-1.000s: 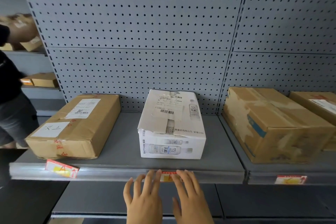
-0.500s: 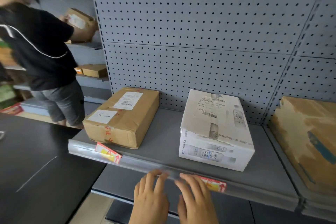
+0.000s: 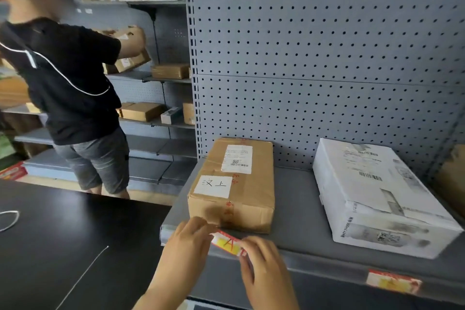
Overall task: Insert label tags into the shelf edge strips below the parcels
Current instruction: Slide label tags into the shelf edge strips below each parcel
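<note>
Hands meet at the front edge of a grey shelf (image 3: 299, 211), both on one red and yellow label tag (image 3: 227, 243). The left hand (image 3: 188, 241) pinches the tag's left end between thumb and fingertips; the right hand (image 3: 261, 257) pinches its right end the same way. The tag sits tilted against the clear edge strip (image 3: 327, 263), directly below a brown cardboard box (image 3: 234, 184); whether its lower edge is seated in the strip cannot be told.

The brown box lies flat on the shelf with a white shipping sticker and a white handwritten sticker on its top. To its right, apart from it, lies a white box (image 3: 377, 194) with barcodes on top. A second red and yellow tag (image 3: 393, 282) sits in the strip below the white box. The corner of another brown parcel (image 3: 453, 178) shows at the far right edge. A grey pegboard panel (image 3: 314, 58) rises behind the shelf.

On the left stands a black table (image 3: 63, 246). Beyond it, another person (image 3: 70, 88) in a black shirt and grey shorts reaches toward boxes on a further shelf unit (image 3: 156, 78).
</note>
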`<action>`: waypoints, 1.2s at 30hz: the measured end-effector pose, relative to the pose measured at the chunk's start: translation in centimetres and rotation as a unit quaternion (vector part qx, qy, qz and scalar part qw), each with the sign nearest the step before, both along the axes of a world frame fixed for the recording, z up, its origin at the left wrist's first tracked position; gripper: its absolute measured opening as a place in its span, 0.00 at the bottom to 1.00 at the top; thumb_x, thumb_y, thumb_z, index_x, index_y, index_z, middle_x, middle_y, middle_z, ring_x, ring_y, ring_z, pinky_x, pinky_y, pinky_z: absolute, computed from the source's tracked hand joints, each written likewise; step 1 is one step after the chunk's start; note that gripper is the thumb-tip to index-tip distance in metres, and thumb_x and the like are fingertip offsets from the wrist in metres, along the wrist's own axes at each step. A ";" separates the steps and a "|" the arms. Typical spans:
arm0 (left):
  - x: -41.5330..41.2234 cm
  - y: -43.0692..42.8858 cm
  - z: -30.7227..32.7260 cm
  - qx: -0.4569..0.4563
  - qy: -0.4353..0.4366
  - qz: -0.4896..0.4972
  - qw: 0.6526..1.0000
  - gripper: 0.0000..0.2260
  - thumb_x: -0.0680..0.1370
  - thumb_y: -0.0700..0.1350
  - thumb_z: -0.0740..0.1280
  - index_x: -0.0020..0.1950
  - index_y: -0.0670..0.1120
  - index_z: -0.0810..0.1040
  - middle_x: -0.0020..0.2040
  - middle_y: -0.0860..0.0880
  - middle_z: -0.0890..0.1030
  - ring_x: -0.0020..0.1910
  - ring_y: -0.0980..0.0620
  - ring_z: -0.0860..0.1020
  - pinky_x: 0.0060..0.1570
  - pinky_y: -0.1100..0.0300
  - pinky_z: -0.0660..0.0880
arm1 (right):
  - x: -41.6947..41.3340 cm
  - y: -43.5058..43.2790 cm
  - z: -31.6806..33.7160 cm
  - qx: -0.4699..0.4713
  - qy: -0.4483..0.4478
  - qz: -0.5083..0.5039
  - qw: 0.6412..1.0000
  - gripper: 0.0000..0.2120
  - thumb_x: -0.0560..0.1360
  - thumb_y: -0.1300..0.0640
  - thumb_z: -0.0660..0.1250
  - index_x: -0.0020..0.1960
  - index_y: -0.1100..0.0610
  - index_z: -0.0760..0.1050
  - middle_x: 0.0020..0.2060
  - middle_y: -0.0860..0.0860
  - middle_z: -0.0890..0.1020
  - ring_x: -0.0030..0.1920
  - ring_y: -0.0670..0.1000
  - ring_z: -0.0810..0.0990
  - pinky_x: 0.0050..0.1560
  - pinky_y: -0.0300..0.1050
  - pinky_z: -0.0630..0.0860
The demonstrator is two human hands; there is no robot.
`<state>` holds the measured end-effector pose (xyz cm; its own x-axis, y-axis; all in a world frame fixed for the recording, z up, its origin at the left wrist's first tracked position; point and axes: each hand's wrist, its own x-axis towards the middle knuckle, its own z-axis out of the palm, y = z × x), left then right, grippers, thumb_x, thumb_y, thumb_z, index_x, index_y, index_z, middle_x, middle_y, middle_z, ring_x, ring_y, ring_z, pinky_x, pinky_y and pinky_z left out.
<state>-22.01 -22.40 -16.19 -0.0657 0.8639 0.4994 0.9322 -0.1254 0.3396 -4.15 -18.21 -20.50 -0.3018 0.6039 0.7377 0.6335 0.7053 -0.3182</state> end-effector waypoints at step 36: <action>-1.8 0.7 -4.4 0.087 0.054 -0.031 0.994 0.09 0.69 0.41 0.59 0.41 0.50 0.78 0.40 0.51 0.77 0.39 0.50 0.69 0.33 0.59 0.67 | -2.2 -0.4 1.5 -0.056 -0.175 -0.020 0.983 0.30 0.45 0.66 0.78 0.45 0.48 0.81 0.40 0.44 0.76 0.40 0.45 0.72 0.30 0.35 0.70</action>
